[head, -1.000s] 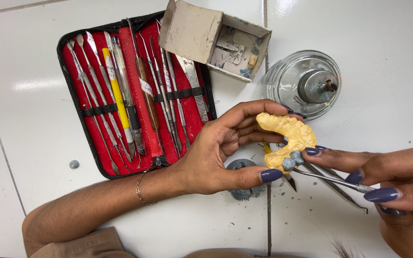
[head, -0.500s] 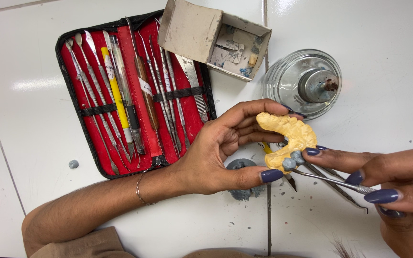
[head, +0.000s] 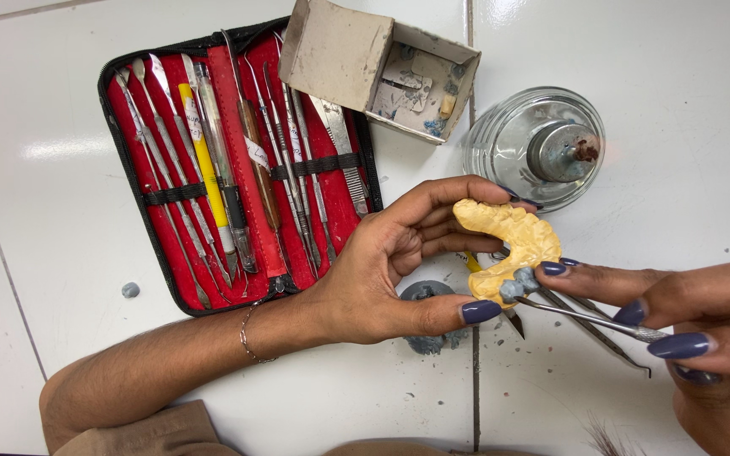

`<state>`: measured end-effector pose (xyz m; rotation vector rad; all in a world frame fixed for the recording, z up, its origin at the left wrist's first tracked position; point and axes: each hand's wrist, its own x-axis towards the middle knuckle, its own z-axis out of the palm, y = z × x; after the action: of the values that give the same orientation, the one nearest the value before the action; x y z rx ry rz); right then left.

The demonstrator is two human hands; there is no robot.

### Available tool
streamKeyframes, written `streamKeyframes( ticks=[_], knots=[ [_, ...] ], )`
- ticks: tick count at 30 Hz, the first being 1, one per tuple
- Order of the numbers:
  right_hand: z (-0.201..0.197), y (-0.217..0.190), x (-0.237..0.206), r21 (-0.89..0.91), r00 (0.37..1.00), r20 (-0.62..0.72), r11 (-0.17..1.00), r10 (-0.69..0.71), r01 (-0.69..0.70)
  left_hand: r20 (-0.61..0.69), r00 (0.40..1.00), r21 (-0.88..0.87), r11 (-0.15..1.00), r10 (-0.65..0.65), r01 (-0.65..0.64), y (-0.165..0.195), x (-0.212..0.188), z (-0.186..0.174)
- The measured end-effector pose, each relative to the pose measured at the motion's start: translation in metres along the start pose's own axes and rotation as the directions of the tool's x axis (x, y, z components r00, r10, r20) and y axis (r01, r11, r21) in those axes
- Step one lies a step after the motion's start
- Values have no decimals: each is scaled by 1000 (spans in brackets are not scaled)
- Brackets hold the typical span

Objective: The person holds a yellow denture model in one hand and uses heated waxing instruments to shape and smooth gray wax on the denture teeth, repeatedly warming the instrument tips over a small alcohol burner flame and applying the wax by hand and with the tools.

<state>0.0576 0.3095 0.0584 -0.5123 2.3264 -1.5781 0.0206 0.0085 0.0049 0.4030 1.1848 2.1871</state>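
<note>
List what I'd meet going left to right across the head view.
Red tool case → cardboard box → left hand → yellow dental cast → glass dish → right hand holding a metal tool.

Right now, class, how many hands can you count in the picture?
2. The left hand holds the yellow arch-shaped cast above the white table; the right hand, at the right edge, holds a thin metal tool against it.
</note>
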Motion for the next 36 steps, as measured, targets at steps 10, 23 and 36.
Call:
streamKeyframes(
  ticks=[10,23,36],
  knots=[
    [-27,80,-5,-372,918,-284,914,-276,160,-33,999,-28,1000,5,-6,4,0,0],
    [-36,82,-4,-593,943,-202,799,-263,96,-123,987,-3,995,103,-104,3,-2,1],
    [-30,63,3,-545,960,-195,836,-202,65,-171,978,4,992,121,-123,-3,-3,0]
  ],
)
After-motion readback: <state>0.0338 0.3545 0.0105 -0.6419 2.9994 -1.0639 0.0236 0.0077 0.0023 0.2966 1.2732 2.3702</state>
